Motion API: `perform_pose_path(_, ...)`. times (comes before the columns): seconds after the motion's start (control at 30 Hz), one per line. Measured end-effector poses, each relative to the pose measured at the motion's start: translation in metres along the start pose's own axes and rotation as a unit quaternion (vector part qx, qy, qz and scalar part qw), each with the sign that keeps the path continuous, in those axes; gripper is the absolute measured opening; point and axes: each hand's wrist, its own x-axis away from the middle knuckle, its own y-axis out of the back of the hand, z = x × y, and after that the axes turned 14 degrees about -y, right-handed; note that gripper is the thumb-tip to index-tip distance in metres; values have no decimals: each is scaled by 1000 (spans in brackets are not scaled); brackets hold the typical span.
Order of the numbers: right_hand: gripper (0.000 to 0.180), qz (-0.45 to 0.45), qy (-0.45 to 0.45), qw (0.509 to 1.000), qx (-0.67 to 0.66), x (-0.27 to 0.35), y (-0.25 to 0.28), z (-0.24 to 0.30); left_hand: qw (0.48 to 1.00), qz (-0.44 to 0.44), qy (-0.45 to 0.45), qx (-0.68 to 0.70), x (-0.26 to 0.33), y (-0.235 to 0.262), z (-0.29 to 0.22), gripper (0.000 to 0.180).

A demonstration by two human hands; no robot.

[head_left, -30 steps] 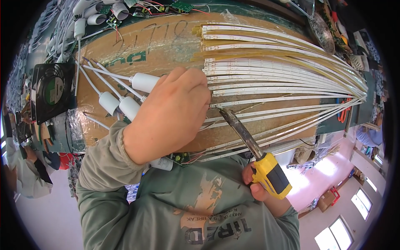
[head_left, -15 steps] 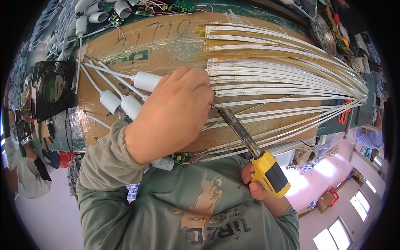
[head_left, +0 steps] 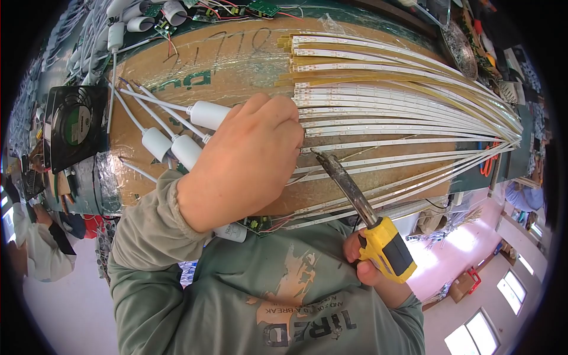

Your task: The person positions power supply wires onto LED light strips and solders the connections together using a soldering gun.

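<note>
My left hand (head_left: 245, 160) is closed in a pinch at the left ends of the white LED strips (head_left: 367, 145); its fingertips face away, so what they grip is hidden. Below it, my right hand (head_left: 359, 257) wraps around the yellow-and-black handle of a soldering iron (head_left: 349, 189). The iron slants up and left, its dark tip just right of my left fingers, near the end of one strip. White cylindrical housings with cables, such as this one (head_left: 208, 115), lie beside and partly under my left hand. A green circuit board (head_left: 255, 224) with thin wires sits beneath my left wrist.
Brown cardboard (head_left: 236, 56) covers the bench. A black fan (head_left: 75, 127) stands at the left. Cables, grey tubes and circuit boards (head_left: 263, 7) crowd the far left edge. Orange-handled tools (head_left: 489, 158) lie at the right. Another person's sleeve (head_left: 47, 254) shows at far left.
The soldering iron and my right hand have shifted slightly right, drawing the tip a little away from my left fingertips. My left hand has stayed in place.
</note>
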Motion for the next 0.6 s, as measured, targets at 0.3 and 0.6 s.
perform_pose_path(0.3, 19, -2, 17, 1000, -15, 0, 0, -2, 1000, 6, 4, -5, 0, 1, -1, 10)
perform_pose_path(0.6, 19, -10, 41, 999, 4, 0, 0, -5, 1000, 4, 3, -6, 1, 0, -1, 9)
